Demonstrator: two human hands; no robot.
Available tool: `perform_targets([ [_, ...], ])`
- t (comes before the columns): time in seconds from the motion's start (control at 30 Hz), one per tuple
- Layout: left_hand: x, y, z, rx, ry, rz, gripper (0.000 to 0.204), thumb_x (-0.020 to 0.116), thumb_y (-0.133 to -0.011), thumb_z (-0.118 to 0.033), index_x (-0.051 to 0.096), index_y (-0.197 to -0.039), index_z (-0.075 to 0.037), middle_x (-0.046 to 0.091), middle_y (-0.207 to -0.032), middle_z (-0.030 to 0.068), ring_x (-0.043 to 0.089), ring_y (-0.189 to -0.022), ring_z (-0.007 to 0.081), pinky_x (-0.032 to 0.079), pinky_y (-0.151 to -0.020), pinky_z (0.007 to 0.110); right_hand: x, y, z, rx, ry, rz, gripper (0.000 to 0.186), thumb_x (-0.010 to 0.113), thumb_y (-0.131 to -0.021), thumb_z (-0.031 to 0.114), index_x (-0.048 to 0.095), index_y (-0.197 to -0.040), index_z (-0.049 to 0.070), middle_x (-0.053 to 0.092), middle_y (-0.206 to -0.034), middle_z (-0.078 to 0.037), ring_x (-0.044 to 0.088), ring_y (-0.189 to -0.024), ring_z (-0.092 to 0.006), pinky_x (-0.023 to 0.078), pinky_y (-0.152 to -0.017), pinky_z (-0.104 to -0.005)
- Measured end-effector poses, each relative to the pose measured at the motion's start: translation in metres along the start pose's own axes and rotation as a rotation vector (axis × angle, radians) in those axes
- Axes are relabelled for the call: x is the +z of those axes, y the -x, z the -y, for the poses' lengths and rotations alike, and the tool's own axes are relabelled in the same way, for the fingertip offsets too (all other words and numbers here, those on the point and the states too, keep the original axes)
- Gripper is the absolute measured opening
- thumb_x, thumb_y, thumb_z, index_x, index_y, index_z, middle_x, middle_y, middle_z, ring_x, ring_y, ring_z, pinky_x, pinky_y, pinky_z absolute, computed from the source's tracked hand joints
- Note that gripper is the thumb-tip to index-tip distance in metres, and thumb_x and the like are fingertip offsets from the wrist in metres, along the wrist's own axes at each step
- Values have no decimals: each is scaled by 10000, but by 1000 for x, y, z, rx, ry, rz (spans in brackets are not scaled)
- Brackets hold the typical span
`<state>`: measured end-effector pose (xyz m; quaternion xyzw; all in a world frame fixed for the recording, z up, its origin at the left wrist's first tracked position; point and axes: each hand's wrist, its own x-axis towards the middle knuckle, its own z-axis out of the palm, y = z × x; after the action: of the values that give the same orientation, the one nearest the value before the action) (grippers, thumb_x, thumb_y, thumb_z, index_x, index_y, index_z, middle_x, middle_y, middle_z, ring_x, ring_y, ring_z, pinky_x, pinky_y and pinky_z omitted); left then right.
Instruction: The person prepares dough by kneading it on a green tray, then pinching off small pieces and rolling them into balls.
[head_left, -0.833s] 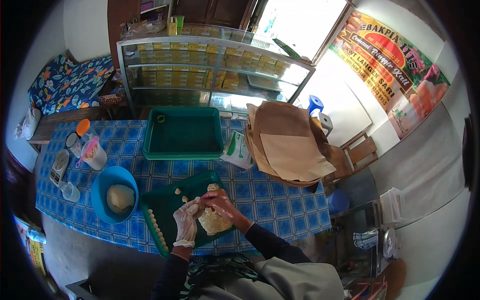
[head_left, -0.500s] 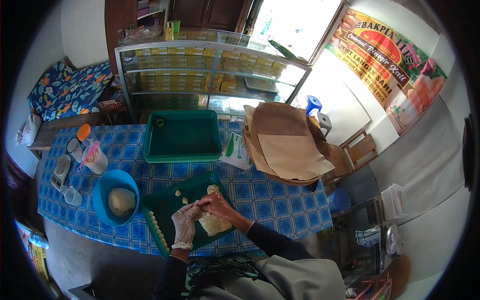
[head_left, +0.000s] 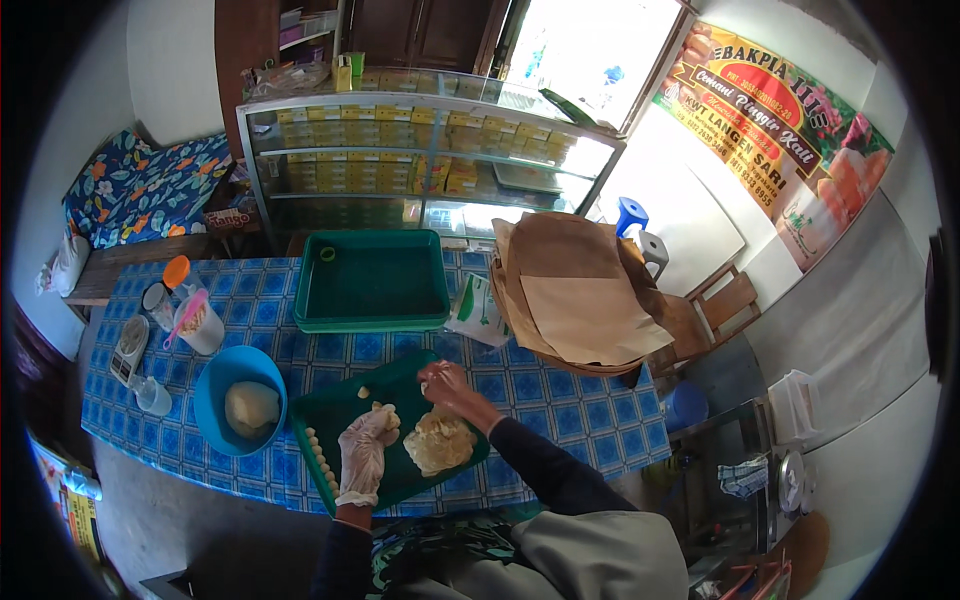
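My gloved left hand pinches a small dough piece on the green tray, lower centre of the frame. My bare right hand, grip curled loosely, rests above the big dough lump.

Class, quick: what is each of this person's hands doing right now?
Left hand: gloved, on the green tray, fingers curled at a small dough piece; grip cannot be told.
Right hand: bare, above the dough mound; closure cannot be told.
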<state>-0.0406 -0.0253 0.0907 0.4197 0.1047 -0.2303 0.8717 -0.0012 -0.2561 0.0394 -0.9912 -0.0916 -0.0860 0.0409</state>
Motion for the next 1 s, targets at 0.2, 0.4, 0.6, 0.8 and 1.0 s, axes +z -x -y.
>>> perform_targets([
  [0.2,-12,-7,13,27,0,47,146,653,-905,-61,664,-1014,37,696,-964,112,682,-820,202,570,-736,309,-56,26,64,117,-1220,89,166,728,-835,59,733,-995,13,681,-831,-110,675,-801,-161,544,-723,-307],
  [0.4,-15,-14,18,111,30,3,180,637,-905,-63,662,-1050,42,686,-1034,116,677,-945,225,569,-811,339,-49,26,68,-194,-971,-195,203,748,-797,36,701,-993,11,647,-1042,-83,627,-1014,-180,524,-841,-320],
  [0.6,0,-7,5,126,58,36,233,659,-908,-68,650,-1092,75,677,-1094,148,687,-933,225,589,-788,346,-44,23,65,204,-1718,-1,166,745,-801,-23,704,-957,14,604,-946,-41,622,-964,-146,531,-823,-286],
  [0.8,-13,-2,15,140,102,-105,224,645,-899,-14,633,-1105,72,674,-1109,152,687,-948,222,584,-817,360,-26,29,89,212,-1473,-83,160,705,-786,-90,719,-917,0,617,-925,-58,638,-844,-150,537,-715,-288],
  [1.0,-12,1,49,243,244,-291,268,614,-909,-51,601,-1150,66,677,-1073,122,681,-953,222,544,-867,338,-20,33,111,287,-1173,-267,125,739,-780,-16,749,-900,18,636,-907,-69,655,-749,-155,528,-605,-275],
])
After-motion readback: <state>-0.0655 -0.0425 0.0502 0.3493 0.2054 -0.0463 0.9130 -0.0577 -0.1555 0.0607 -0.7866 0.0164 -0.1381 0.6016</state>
